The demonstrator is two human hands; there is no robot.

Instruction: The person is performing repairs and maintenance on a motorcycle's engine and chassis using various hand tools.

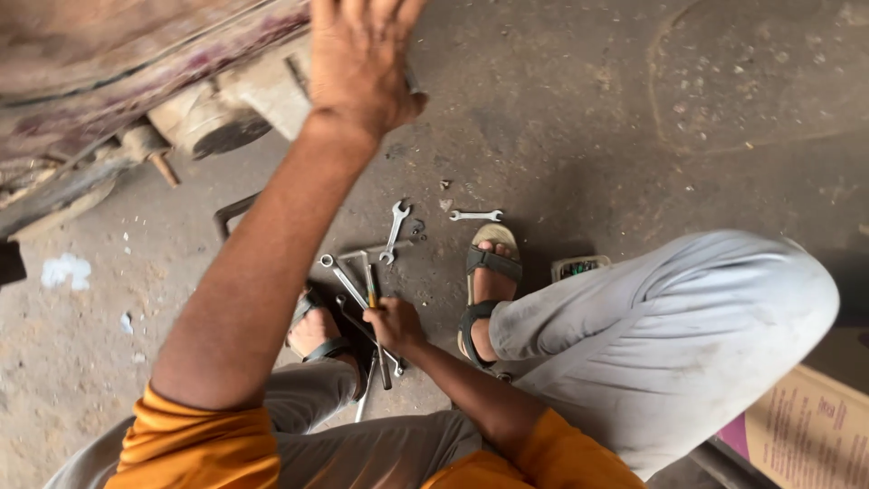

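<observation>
My left hand (362, 63) is raised against the worn metal machine (208, 118) at the top, back of the hand toward me; its fingertips run out of the frame, so I cannot see what it grips. My right hand (394, 326) is down on the concrete floor between my sandalled feet, closed around a long slim tool (372, 292) with a yellowish shaft. That tool lies among a heap of spanners. A ring spanner (342, 274) lies just left of it, touching the heap.
An open-ended spanner (394, 231) and a smaller one (475, 215) lie farther out on the floor, with small bolts (417, 226) between them. A little box of green bits (579, 267) sits beside my right foot (493, 285). A cardboard box (806, 426) stands at the lower right.
</observation>
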